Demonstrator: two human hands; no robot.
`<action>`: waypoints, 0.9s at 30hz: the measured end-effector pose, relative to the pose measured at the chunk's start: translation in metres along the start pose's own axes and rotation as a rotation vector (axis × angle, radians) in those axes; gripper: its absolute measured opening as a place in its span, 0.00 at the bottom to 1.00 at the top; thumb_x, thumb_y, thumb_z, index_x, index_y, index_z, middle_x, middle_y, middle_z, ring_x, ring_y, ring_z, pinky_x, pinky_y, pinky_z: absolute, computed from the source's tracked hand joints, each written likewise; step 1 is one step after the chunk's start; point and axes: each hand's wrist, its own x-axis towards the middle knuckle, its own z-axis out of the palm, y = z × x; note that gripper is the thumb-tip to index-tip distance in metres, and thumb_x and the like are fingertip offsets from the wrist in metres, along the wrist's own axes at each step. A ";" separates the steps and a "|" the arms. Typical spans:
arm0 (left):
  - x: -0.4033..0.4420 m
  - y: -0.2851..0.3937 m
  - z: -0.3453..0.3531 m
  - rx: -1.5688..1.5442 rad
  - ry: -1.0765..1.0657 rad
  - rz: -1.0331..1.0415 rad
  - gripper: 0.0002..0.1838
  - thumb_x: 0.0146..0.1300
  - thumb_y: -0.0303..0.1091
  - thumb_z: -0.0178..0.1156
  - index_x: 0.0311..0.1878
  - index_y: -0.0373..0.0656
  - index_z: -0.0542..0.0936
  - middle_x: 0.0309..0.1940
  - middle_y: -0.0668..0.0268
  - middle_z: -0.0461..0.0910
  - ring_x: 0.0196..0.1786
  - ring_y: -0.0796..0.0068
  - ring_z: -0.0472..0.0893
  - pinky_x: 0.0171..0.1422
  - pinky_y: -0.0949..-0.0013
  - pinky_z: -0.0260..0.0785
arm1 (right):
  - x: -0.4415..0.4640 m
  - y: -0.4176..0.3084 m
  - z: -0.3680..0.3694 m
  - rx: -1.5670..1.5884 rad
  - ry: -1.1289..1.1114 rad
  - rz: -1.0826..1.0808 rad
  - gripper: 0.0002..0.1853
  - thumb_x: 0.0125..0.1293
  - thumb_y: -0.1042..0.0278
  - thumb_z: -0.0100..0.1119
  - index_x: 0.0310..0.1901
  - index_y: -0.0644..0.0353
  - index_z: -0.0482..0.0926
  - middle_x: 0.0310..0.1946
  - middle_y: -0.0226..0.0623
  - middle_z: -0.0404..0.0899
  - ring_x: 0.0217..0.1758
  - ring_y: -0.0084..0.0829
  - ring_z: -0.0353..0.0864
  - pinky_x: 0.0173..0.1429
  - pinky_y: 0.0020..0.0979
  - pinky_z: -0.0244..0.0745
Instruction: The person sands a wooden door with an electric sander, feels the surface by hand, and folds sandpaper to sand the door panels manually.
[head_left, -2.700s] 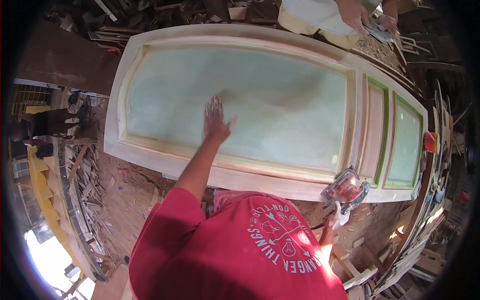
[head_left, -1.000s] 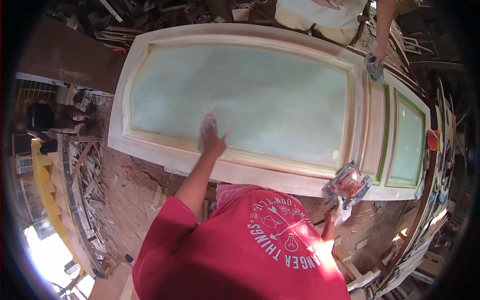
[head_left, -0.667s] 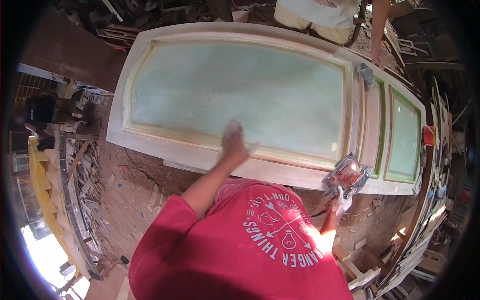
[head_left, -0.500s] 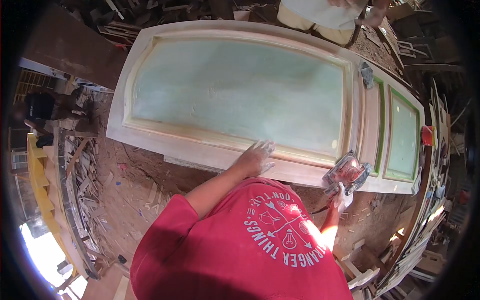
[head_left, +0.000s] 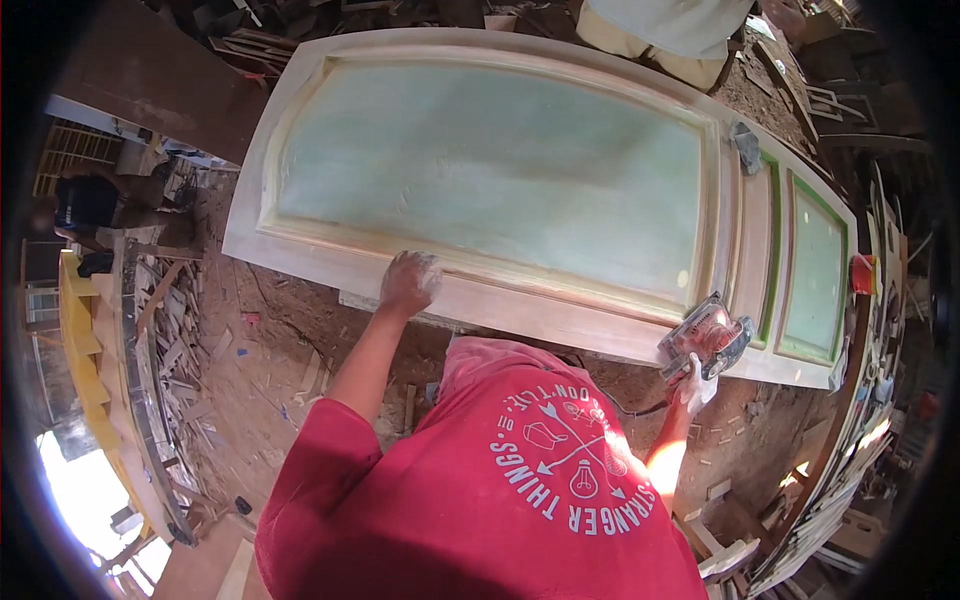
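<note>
A large panelled wooden door (head_left: 330, 262) with a pale greenish centre panel lies flat in front of me. My left hand (head_left: 410, 282), dusty white at the fingers, rests on the near frame strip beside the moulding. Its fingers look loosely bent, with nothing seen in them. Farther right, my right hand (head_left: 692, 388) grips a red and grey power sander (head_left: 710, 335) from its near end. The sander sits on the near frame, close to the cross rail. White dust coats this hand too, and a dark cord trails toward it.
A crumpled grey piece (head_left: 745, 148) lies on the door's far edge. Someone in light clothing (head_left: 665, 35) stands beyond it, and another person (head_left: 90, 205) is at far left. Wood scraps (head_left: 180, 350) litter the ground. Stacked boards (head_left: 850, 480) lean at right, near a red container (head_left: 862, 274).
My left hand has slid left along the near frame, from spread fingers to a more bent pose. My right hand and the sander stay at nearly the same spot on the door.
</note>
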 end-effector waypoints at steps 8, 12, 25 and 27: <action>0.005 0.085 0.030 0.080 0.027 0.100 0.35 0.69 0.58 0.68 0.70 0.42 0.84 0.68 0.49 0.81 0.74 0.42 0.76 0.86 0.40 0.62 | 0.009 0.011 -0.002 0.035 0.027 0.003 0.17 0.70 0.70 0.75 0.55 0.64 0.81 0.25 0.31 0.79 0.18 0.27 0.74 0.20 0.32 0.67; 0.017 0.077 0.043 0.053 -0.022 -0.110 0.37 0.70 0.57 0.69 0.71 0.38 0.82 0.68 0.46 0.80 0.74 0.40 0.75 0.84 0.38 0.61 | 0.000 0.000 0.000 0.005 0.009 0.024 0.16 0.70 0.71 0.74 0.55 0.64 0.81 0.26 0.31 0.79 0.18 0.26 0.74 0.22 0.31 0.68; 0.132 0.041 -0.020 0.127 -0.214 0.134 0.75 0.38 0.71 0.86 0.86 0.39 0.66 0.90 0.43 0.51 0.93 0.43 0.48 0.96 0.40 0.39 | 0.006 0.011 -0.003 0.063 -0.005 0.010 0.17 0.67 0.67 0.75 0.52 0.59 0.78 0.20 0.33 0.74 0.15 0.28 0.72 0.18 0.31 0.64; 0.141 0.058 -0.003 0.087 -0.234 0.210 0.76 0.36 0.72 0.86 0.86 0.40 0.65 0.89 0.44 0.52 0.92 0.43 0.49 0.96 0.40 0.39 | 0.009 0.015 -0.002 0.075 -0.003 -0.008 0.17 0.67 0.67 0.75 0.52 0.58 0.78 0.20 0.33 0.74 0.14 0.28 0.71 0.17 0.31 0.63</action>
